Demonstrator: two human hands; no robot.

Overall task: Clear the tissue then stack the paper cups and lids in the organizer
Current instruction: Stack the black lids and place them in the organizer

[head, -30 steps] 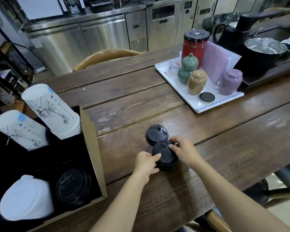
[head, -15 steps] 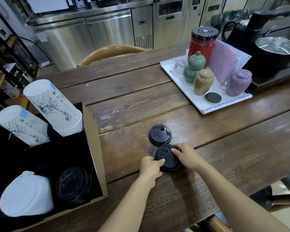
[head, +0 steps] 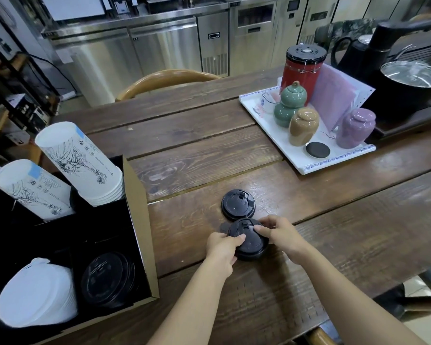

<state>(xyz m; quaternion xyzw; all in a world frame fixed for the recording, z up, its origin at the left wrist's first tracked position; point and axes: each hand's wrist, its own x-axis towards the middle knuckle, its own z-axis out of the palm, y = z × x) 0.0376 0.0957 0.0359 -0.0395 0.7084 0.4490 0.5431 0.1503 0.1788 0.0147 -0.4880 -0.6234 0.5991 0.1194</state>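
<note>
A small stack of black lids (head: pixel 248 241) rests on the wooden table in front of me. My left hand (head: pixel 221 249) grips its left edge and my right hand (head: pixel 280 234) grips its right edge. One single black lid (head: pixel 238 203) lies flat just beyond the stack. At the left stands the black organizer box (head: pixel 141 227). It holds two leaning stacks of printed paper cups (head: pixel 85 165) (head: pixel 31 189), a stack of white lids (head: pixel 36 293) and a stack of black lids (head: pixel 108 280). No tissue is in view.
A white tray (head: pixel 334 160) at the back right carries a red canister (head: pixel 302 69), several small ceramic jars and a pink sheet. A black pot with a glass lid (head: pixel 412 77) and a kettle stand further right. A wooden chair back (head: pixel 167 79) is behind the table.
Both hands have kept hold of the lid stack, shifting slightly on it; the stack stays on the table near the single lid. The camera view has drifted a little.
</note>
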